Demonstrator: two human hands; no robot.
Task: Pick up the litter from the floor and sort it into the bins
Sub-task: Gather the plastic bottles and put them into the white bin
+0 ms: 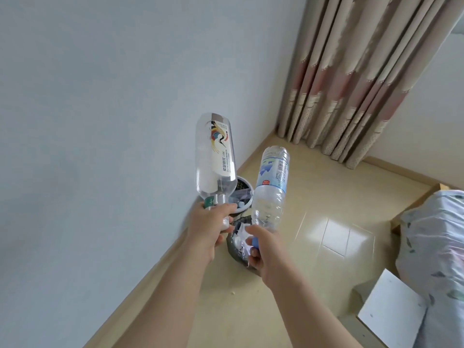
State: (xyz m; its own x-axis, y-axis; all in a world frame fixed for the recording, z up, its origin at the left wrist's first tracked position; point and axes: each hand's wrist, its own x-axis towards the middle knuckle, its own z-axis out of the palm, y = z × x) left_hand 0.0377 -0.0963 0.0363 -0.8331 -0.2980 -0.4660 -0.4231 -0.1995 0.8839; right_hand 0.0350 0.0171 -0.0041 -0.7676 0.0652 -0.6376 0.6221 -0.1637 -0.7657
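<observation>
Hands, two: left hand (213, 228) grips white-labelled bottle (216, 156) by its neck; right hand (262, 251) grips blue-labelled bottle (272, 187) likewise. Both bottles upturned above bins. Bins, two, floor-standing: near bin (233, 252) holds crumpled paper (242, 237); far bin (247, 189) mostly hidden.
</observation>
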